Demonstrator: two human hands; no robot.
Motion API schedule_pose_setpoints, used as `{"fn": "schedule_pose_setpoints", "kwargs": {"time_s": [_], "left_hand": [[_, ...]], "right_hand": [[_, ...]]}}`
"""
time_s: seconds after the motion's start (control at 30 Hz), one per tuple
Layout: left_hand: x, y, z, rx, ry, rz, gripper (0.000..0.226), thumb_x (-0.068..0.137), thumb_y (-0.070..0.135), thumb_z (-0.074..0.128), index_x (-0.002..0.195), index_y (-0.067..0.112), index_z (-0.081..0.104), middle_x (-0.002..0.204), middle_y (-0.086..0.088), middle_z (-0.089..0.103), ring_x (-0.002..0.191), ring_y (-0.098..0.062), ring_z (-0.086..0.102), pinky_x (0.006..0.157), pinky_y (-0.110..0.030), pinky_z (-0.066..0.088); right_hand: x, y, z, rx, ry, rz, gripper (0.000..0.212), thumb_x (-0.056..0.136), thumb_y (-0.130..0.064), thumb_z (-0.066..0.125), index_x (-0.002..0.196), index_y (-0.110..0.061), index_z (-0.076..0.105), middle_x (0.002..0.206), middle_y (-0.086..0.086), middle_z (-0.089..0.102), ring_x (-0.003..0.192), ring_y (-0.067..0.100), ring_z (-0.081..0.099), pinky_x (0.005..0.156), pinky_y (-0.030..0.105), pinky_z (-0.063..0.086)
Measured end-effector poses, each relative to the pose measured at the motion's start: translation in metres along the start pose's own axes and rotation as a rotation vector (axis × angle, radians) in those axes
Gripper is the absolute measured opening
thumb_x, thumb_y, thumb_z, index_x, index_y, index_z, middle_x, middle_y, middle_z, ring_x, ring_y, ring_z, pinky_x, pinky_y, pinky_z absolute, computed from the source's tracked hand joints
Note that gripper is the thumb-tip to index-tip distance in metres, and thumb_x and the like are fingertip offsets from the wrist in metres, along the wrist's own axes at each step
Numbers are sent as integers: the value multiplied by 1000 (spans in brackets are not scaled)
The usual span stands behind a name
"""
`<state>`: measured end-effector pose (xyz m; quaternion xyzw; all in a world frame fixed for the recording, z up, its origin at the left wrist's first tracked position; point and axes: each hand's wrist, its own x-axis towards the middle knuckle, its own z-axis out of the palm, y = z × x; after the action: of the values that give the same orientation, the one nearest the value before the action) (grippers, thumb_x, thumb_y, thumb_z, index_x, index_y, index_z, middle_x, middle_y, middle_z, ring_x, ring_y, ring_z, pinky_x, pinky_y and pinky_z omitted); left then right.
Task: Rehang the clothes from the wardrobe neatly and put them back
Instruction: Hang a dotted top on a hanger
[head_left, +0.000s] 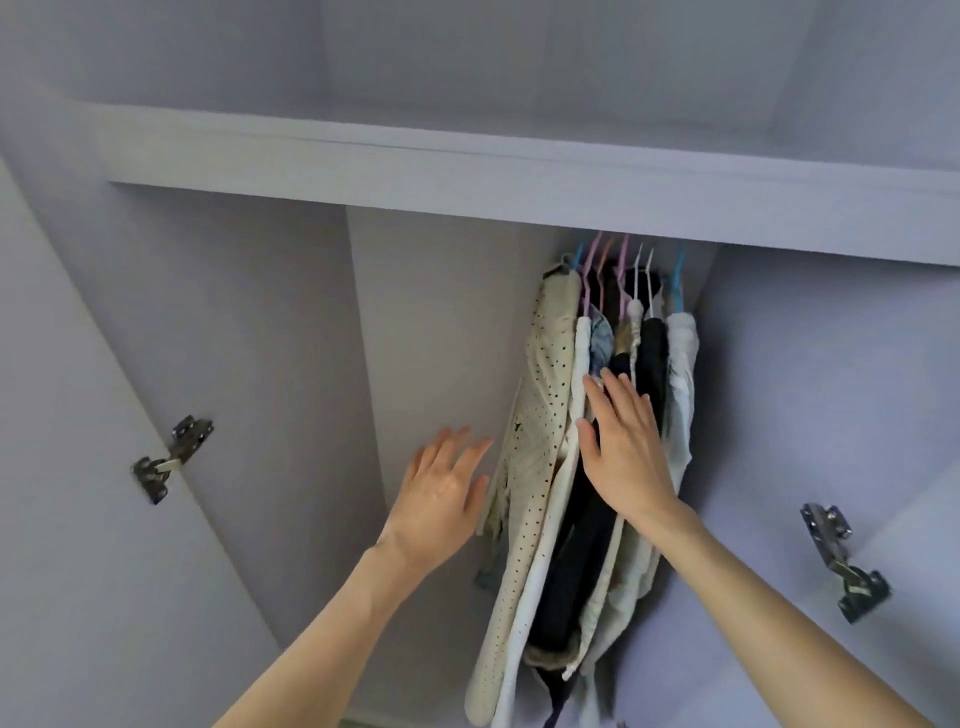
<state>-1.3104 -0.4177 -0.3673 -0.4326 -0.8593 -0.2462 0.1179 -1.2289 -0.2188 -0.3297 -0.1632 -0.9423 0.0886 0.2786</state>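
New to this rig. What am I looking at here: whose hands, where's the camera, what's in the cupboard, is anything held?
There is no robot: a person's two bare hands, filmed by one wide-angle camera on their head, here tilted up into an open wardrobe. A bunch of clothes hangs on coloured hangers under the shelf, packed to the right. The right hand lies flat, fingers straight, against the dark garments. The left hand is open beside the cream dotted garment; contact is unclear. Neither hand grips anything. Door hinges show on both sides.
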Motion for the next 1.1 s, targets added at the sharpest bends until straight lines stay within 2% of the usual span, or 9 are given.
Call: {"fn": "schedule_pose_setpoints", "kwargs": {"time_s": [0.17, 0.27, 0.33, 0.43, 0.67, 0.77, 0.87, 1.0, 1.1], "left_hand": [[59, 16, 19, -180, 26, 24, 43, 94, 17, 32, 131, 5, 49, 133, -11, 52, 129, -31, 42, 107, -43, 32], [80, 26, 34, -258, 17, -4, 42, 96, 19, 36, 135, 5, 44, 136, -11, 48, 131, -27, 39, 110, -39, 29], [88, 37, 45, -267, -14, 1, 54, 95, 39, 29, 138, 7, 39, 139, -7, 45, 132, -21, 37, 111, -33, 27], [94, 50, 63, -257, -91, -3, 69, 89, 56, 22, 144, 14, 28, 146, 1, 35, 135, -11, 29, 109, -17, 16], [106, 43, 63, -325, -13, -90, 54, 94, 24, 47, 144, 16, 28, 145, 5, 33, 130, -10, 37, 101, -11, 23], [129, 29, 54, -320, 83, -134, 45, 94, 16, 48, 138, 10, 38, 134, -2, 45, 117, -18, 49, 99, -19, 35], [159, 18, 48, -214, 141, -177, 34, 94, 11, 47, 128, 6, 49, 111, -9, 53, 95, -24, 56, 82, -31, 47], [181, 19, 47, -252, 229, -280, 18, 95, 16, 49, 103, 3, 58, 87, -3, 53, 69, -12, 46, 62, -15, 36], [185, 18, 51, -349, 274, -328, 16, 95, 20, 51, 83, 10, 52, 65, 6, 44, 54, -6, 39, 50, -11, 33]], "right_hand": [[42, 13, 3, -86, -44, -15, 54, 97, -28, 43, 145, -11, 26, 154, 12, 19, 143, 28, 12, 115, 43, 4], [52, 28, 13, -148, -116, -33, 56, 98, -37, 29, 148, -13, 19, 157, 8, 7, 144, 24, 4, 114, 38, -2], [52, 38, 20, -151, -103, -42, 58, 94, -37, 20, 145, -10, 28, 155, 9, 13, 143, 27, 16, 114, 38, 6], [50, 50, 25, -148, -41, -59, 53, 92, -30, 27, 136, -5, 45, 148, 14, 32, 133, 31, 38, 107, 45, 27], [47, 75, 32, -107, 37, -115, 51, 93, -27, 31, 138, -7, 42, 151, 10, 27, 138, 22, 24, 110, 45, 26], [48, 76, 36, -76, 41, -111, 50, 93, -27, 31, 138, -8, 41, 152, 8, 25, 140, 19, 20, 112, 41, 25], [49, 74, 38, -59, 46, -107, 50, 93, -27, 32, 138, -8, 41, 152, 8, 24, 140, 19, 19, 112, 42, 25], [49, 74, 37, -41, 47, -103, 50, 93, -27, 33, 138, -9, 42, 152, 7, 24, 140, 18, 19, 111, 43, 26], [49, 75, 36, -24, 58, -99, 50, 93, -28, 33, 138, -11, 42, 153, 4, 24, 140, 15, 18, 112, 36, 24]]}}
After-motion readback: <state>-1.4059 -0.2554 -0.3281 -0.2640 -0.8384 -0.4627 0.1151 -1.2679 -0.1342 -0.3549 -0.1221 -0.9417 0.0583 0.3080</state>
